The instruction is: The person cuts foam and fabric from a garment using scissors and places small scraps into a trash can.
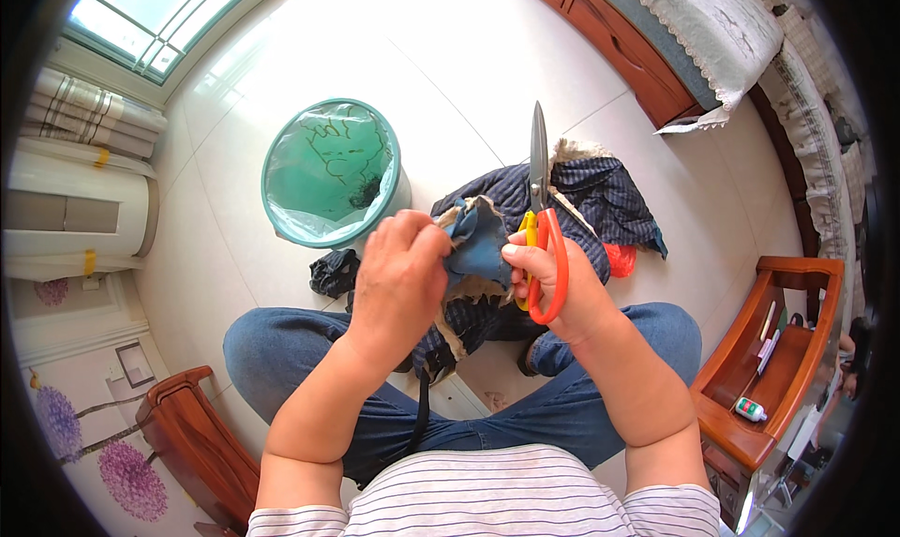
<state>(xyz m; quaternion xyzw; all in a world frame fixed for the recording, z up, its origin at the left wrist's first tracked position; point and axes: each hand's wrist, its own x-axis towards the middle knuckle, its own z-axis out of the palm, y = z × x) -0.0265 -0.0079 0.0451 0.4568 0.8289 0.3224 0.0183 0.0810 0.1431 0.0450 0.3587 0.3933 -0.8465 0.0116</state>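
My left hand (404,273) grips the left edge of a blue fabric piece (481,252) with frayed, fleecy edges. My right hand (559,277) holds scissors (538,164) with one red and one yellow handle, blades pointing away from me and looking closed, while thumb and fingers pinch the fabric's right edge. A dark checked quilted garment (590,185) with torn pale lining lies beyond and beneath, spreading over the floor between my knees. A red plastic item (620,260) shows under its right side. My left fingertips are partly hidden.
A green bin (399,185) with a clear liner and a dark clump inside stands ahead left. A crumpled black item (333,273) lies near it. A wooden stand (808,368) with a small bottle (750,409) is at right; a wooden chair or stool part (200,445) is at lower left.
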